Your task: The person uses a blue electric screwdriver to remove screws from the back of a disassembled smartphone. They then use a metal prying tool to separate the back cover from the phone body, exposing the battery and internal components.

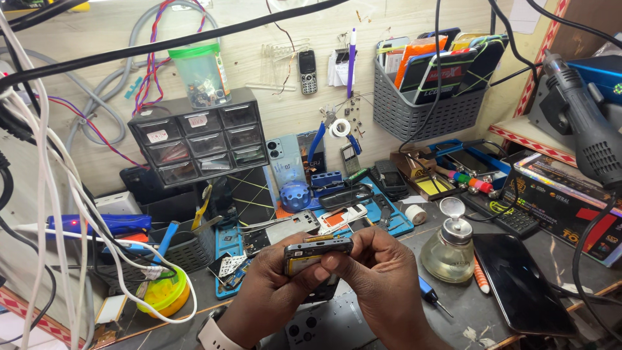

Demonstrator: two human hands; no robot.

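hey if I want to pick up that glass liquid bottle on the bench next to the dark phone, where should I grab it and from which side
Probably the round glass body of the bottle, from the front, low down. It stands upright, widest there, and the metal cap on top is open and looks loose. The dark phone lies close on its right, and the right hand is on its left.

Much of the opened phone (317, 251) is covered by the fingers of the left hand (272, 295) and right hand (382, 279), so its lower part and inner parts cannot be made out. Both forearms and the white watch (210, 334) are cut off by the bottom edge. The contents of the small drawer cabinet (201, 139) and the green-lidded jar (202, 74) are too small to tell.
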